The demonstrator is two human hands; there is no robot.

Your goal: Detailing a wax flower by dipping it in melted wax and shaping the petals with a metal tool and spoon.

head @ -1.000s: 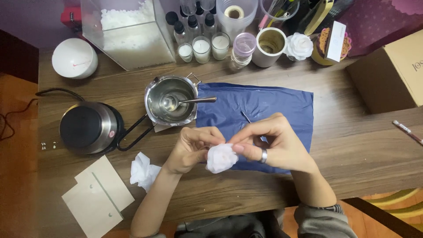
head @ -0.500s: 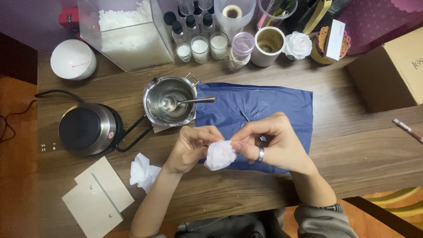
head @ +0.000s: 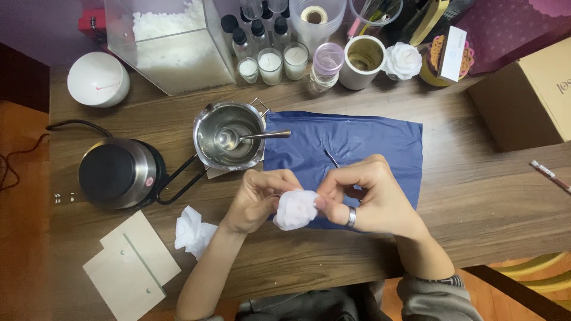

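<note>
The left hand (head: 257, 199) and the right hand (head: 370, 193) meet over the front part of the desk (head: 488, 196), and both pinch one white flower-shaped piece (head: 295, 209) between them. I see the left fingers curled on its left side and the right thumb and fingers pressed on its right side; a ring sits on one right finger. The white piece is above the near edge of the blue sheet (head: 357, 139), which lies flat on the desk. A thin metal pin (head: 331, 158) lies on this sheet just behind the right hand.

Left of the sheet stands a small steel pot (head: 229, 135) with a spoon (head: 253, 137) inside, the handle pointing to the right. Further left I see a round electric heater (head: 116, 172). A crumpled white tissue (head: 193, 230) lies near the left forearm, and two pale cards (head: 131, 267) lie at the front left corner. Along the back stand small candle jars (head: 270, 62) and a clear box of white flakes (head: 169, 41). A cardboard box (head: 529, 98) stands at the right.
</note>
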